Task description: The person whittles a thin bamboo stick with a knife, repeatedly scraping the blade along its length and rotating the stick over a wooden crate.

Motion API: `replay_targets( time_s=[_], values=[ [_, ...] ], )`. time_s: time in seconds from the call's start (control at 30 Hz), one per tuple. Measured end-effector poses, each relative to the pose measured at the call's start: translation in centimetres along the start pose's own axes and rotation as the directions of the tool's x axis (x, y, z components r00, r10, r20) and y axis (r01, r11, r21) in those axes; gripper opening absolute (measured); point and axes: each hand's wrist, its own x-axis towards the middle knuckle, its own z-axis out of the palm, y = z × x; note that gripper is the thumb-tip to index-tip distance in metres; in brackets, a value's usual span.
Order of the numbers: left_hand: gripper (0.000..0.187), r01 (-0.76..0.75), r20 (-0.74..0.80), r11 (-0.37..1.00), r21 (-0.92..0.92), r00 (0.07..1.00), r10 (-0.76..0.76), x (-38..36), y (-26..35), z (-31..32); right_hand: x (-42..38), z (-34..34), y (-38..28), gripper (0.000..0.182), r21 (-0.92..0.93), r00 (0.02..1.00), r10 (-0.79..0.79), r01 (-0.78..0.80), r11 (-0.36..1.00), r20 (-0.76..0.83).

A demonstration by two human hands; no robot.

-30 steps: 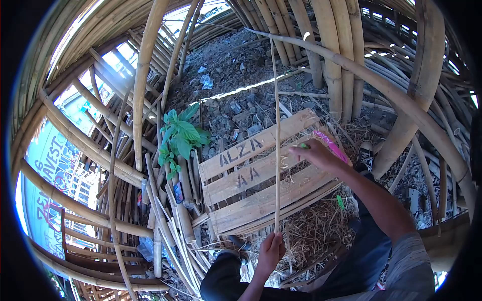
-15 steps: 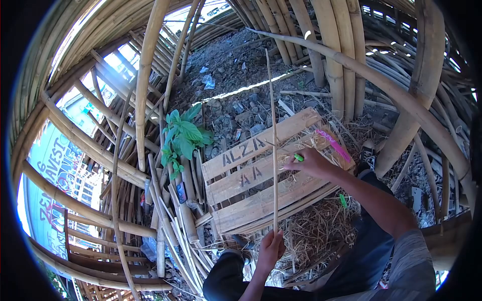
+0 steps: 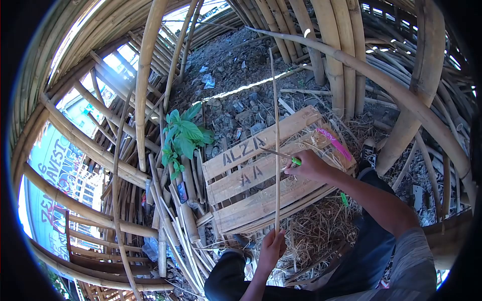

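My left hand (image 3: pixel 271 249) is wrapped round the lower end of a long, thin bamboo strip (image 3: pixel 277 125), which stands nearly upright in the view. My right hand (image 3: pixel 307 165) grips a knife (image 3: pixel 296 161) by its bright green handle. The knife's dark, narrow blade points left and overlaps the strip about halfway up. Beneath both lies a slatted wooden crate (image 3: pixel 236 195) with black stencilled letters. Pink marking tape or paint (image 3: pixel 334 143) shows on the crate's right end.
Straw-like shavings (image 3: pixel 321 231) cover the ground by my legs. A green leafy plant (image 3: pixel 186 133) grows left of the crate, beside loose bamboo pieces (image 3: pixel 188 220). Thick bamboo poles (image 3: pixel 341 60) stand at the back right, and a long curved pole (image 3: pixel 371 70) slants across them.
The knife has turned so its blade now shows pointing left across the strip. The strip has shifted slightly right, with my left hand still round its lower end.
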Motion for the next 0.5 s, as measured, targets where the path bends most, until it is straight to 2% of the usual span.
replay_targets(
  time_s=[0.33,0.5],
  values=[
    [0.022,0.003,-0.003,1.000,0.016,1.000,-0.003,0.2,-0.4,0.0,-0.6,-0.1,-2.0,0.036,-0.209,0.999,0.031,-0.033,0.977,-0.013],
    [0.022,0.005,-0.006,1.000,0.026,1.000,-0.005,0.2,-0.4,0.3,-0.6,0.7,-1.8,0.033,-0.228,1.000,0.018,-0.017,0.973,0.005]
  ],
)
